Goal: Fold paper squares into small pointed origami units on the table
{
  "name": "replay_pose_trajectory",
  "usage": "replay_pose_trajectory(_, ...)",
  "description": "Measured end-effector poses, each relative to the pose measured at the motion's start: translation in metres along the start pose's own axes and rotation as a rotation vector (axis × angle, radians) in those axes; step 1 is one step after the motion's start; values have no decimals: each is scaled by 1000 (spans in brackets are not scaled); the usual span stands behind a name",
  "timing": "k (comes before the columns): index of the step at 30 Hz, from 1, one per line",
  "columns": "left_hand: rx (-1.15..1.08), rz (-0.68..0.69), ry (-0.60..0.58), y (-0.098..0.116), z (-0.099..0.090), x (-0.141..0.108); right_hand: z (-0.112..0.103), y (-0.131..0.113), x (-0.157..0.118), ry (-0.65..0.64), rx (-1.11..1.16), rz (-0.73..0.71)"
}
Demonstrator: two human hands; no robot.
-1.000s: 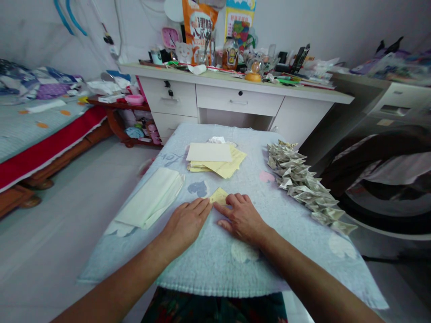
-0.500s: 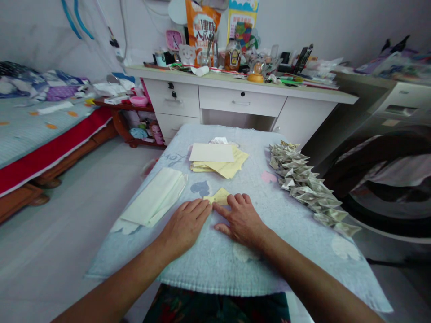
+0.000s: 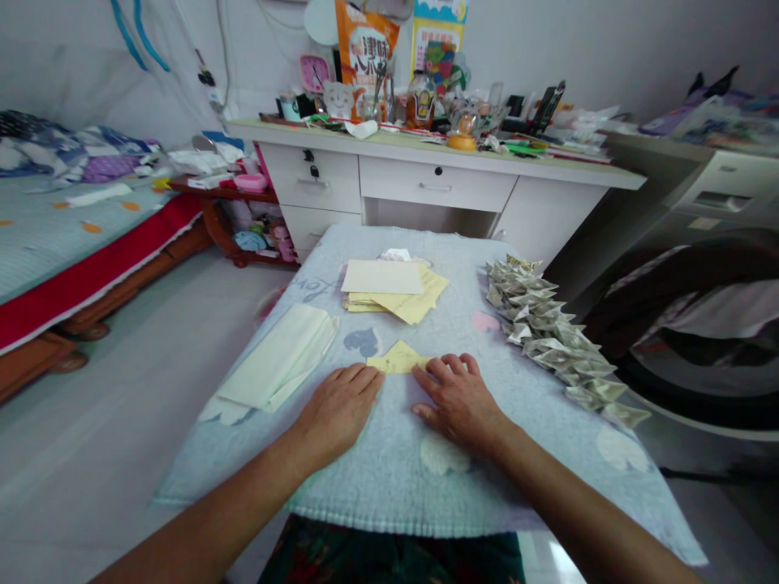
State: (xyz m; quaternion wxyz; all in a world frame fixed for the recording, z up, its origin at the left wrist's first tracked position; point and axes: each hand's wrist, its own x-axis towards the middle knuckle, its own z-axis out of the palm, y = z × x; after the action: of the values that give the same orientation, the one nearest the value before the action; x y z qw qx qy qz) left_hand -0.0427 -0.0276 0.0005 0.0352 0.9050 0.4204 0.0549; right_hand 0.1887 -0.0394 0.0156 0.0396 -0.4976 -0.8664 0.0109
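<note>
A small folded piece of yellow paper (image 3: 398, 358), with a pointed top and a straight lower edge, lies on the blue cloth-covered table (image 3: 389, 478). My left hand (image 3: 341, 405) rests flat, its fingertips touching the paper's lower left corner. At the right corner my right hand (image 3: 459, 401) touches the paper with its index finger, the fingers spread and the thumb apart. Beyond the paper is a stack of yellow sheets (image 3: 411, 305) topped by a white card (image 3: 382, 276). Several folded, pointed paper pieces (image 3: 548, 328) stand in a long row at the right.
Folded pale sheets (image 3: 277, 357) lie on the table's left side, and a crumpled white tissue (image 3: 395, 255) sits behind the stack. A cluttered white desk (image 3: 438, 191) stands beyond. A bed (image 3: 91, 243) is at the left, a washing machine (image 3: 724, 195) at the right.
My right hand has slid right along the paper's lower edge, from beside my left fingertips to the right corner, uncovering the paper's middle. My left hand has stayed almost in place.
</note>
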Motion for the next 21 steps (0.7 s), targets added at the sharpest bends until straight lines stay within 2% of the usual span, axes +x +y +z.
replay_pose_trajectory(7, -29, -7, 1, -2, 2, -1, -2, 24, -25, 2, 18, 87)
replay_pose_trajectory(11, -68, -11, -18, -5, 0, 0, -5, 34, -29, -12, 76, 111)
replay_pose_trajectory(15, -103, 5, -53, -8, -11, 6, -21, 39, -17, -81, 137, 91)
replay_pose_trajectory(18, -113, 14, -80, -8, -23, 19, -34, 32, 2, -32, 183, 122)
replay_pose_trajectory(21, -128, -2, -31, -6, -29, 36, -36, 19, 22, 4, 188, 58)
